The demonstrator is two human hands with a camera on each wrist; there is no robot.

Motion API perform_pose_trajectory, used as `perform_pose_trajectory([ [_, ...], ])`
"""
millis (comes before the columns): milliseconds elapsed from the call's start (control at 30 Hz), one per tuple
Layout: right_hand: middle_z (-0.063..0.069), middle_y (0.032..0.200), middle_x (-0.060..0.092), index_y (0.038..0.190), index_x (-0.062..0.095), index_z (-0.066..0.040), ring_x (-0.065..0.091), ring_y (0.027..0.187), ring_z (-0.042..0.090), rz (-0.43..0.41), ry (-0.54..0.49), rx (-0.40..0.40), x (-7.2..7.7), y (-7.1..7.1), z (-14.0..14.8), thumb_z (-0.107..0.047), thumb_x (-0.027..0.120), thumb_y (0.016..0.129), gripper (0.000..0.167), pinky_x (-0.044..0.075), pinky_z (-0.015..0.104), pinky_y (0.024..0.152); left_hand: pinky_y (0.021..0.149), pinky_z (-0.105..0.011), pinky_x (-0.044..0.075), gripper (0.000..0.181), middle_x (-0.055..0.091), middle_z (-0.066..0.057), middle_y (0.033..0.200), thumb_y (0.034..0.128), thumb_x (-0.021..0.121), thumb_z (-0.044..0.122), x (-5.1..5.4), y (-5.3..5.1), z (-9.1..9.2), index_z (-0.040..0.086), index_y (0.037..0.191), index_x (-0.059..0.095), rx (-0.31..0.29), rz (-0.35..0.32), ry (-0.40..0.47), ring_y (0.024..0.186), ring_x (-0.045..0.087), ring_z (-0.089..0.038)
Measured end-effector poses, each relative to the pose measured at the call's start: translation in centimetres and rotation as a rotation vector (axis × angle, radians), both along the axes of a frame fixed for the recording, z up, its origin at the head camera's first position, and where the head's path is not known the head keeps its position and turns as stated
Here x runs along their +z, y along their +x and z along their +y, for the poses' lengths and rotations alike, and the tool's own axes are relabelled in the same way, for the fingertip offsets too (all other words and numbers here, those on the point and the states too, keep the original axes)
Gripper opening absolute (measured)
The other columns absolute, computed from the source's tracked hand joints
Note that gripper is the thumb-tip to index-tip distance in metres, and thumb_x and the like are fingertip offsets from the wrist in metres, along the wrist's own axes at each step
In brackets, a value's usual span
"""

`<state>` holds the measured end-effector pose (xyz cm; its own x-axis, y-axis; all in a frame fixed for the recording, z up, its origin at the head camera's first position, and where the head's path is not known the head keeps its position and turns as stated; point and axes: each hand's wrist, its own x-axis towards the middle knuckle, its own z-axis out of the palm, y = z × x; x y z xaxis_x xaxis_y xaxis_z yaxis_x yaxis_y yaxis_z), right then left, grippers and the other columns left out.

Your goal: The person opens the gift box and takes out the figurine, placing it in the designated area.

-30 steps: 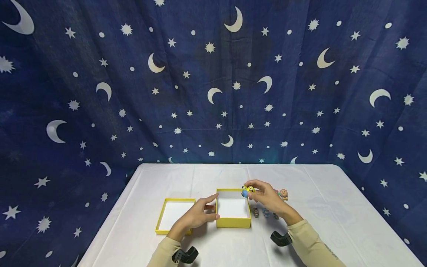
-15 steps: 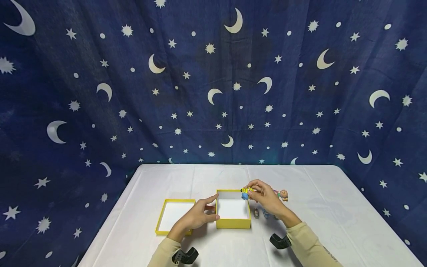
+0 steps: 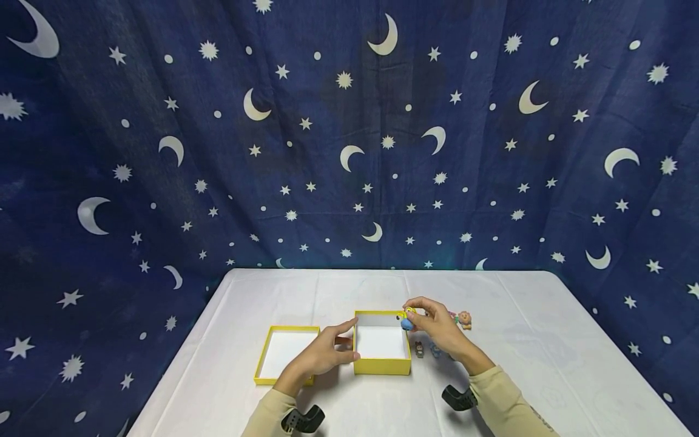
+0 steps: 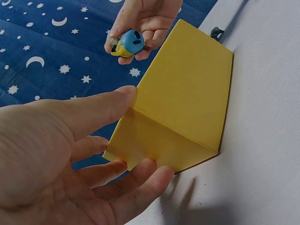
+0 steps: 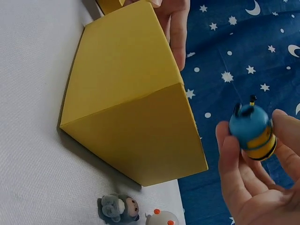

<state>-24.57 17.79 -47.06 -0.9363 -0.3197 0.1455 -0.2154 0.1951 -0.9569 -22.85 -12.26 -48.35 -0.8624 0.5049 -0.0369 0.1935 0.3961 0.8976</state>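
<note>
A yellow open-topped box with a white inside stands on the table. My left hand touches its left side, fingers spread, with fingertips and thumb against the wall in the left wrist view. My right hand pinches a blue-and-yellow Minion figurine between thumb and fingers. In the head view the figurine is above the box's right rim, tilted, its blue end low and its yellow part partly covered by the fingers. The right wrist view shows it beside the box, apart from the wall.
A shallow yellow-rimmed lid lies left of the box, inside up. Right of the box are a small grey plush-like figure, a white figure with orange spots and a blue figure. A doll-like figure lies beyond the right hand.
My right hand has turned the Minion figurine and brought it slightly lower at the box's right rim. The left hand has stayed on the box.
</note>
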Motion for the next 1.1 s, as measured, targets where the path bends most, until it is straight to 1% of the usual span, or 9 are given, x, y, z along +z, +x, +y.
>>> perform_pose_trajectory([
  [100,0.029,0.138,0.055,0.128,0.06,0.003,0.072,0.086,0.018,0.006,0.033,-0.019,0.1,0.1,0.1,-0.022,0.059,0.103,0.036,0.057,0.028,0.084,0.107,-0.052,0.046,0.079,0.037,-0.016,0.162,0.0905,0.075,0.015,0.0,0.0,0.0,0.005,0.157,0.035,-0.001,0.005,-0.002,0.13,0.058,-0.034],
  [167,0.029,0.139,0.055,0.13,0.06,0.002,0.072,0.087,0.017,0.007,0.048,-0.023,0.2,0.2,0.1,-0.022,0.059,0.103,0.037,0.056,0.028,0.084,0.107,-0.052,0.046,0.079,0.037,-0.017,0.162,0.0905,0.075,0.015,0.0,0.0,0.0,0.004,0.157,0.035,-0.006,0.011,-0.002,0.129,0.058,-0.035],
  [367,0.033,0.142,0.052,0.131,0.06,-0.001,0.069,0.095,0.006,0.003,0.037,-0.022,0.3,0.0,0.1,-0.023,0.06,0.103,0.036,0.057,0.028,0.081,0.107,-0.051,0.046,0.078,0.037,-0.016,0.162,0.0907,0.075,0.015,0.0,0.0,0.0,0.005,0.157,0.035,-0.007,0.001,0.004,0.129,0.058,-0.034],
  [500,0.034,0.139,0.053,0.129,0.06,0.002,0.068,0.094,0.005,0.033,0.037,-0.005,0.2,-0.1,0.3,-0.021,0.059,0.103,0.035,0.056,0.028,0.081,0.107,-0.051,0.046,0.078,0.039,-0.014,0.162,0.0904,0.076,0.015,0.0,0.0,0.0,0.007,0.157,0.035,0.007,-0.013,0.004,0.129,0.058,-0.033],
  [633,0.034,0.135,0.057,0.127,0.06,0.005,0.067,0.093,0.003,0.055,0.052,-0.002,0.0,-0.2,0.6,-0.02,0.059,0.103,0.035,0.055,0.025,0.081,0.107,-0.052,0.046,0.078,0.039,-0.014,0.162,0.0902,0.076,0.015,-0.1,-0.1,0.1,0.006,0.157,0.036,0.013,-0.007,-0.006,0.129,0.058,-0.033],
  [867,0.035,0.134,0.056,0.126,0.061,0.004,0.066,0.094,0.002,0.083,0.046,-0.003,-0.1,-0.1,1.1,-0.018,0.06,0.102,0.033,0.055,0.022,0.083,0.109,-0.054,0.044,0.077,0.038,-0.013,0.162,0.0912,0.074,0.013,0.0,-0.1,0.1,0.006,0.157,0.035,0.015,-0.002,-0.014,0.131,0.057,-0.033],
  [1000,0.031,0.129,0.06,0.125,0.063,0.002,0.066,0.091,0.0,0.097,0.057,-0.024,-0.3,-0.1,1.5,-0.017,0.06,0.102,0.03,0.054,0.021,0.079,0.11,-0.054,0.043,0.077,0.037,-0.013,0.163,0.0914,0.074,0.013,0.0,-0.1,0.1,0.005,0.157,0.035,0.009,0.0,-0.01,0.131,0.057,-0.034],
  [1100,0.024,0.125,0.064,0.123,0.064,0.0,0.066,0.089,-0.001,0.095,0.077,-0.05,-0.3,0.0,1.8,-0.018,0.062,0.101,0.029,0.052,0.023,0.078,0.11,-0.054,0.043,0.077,0.037,-0.013,0.163,0.0916,0.074,0.014,0.1,0.0,0.1,0.005,0.157,0.035,0.006,0.001,-0.011,0.131,0.057,-0.034],
])
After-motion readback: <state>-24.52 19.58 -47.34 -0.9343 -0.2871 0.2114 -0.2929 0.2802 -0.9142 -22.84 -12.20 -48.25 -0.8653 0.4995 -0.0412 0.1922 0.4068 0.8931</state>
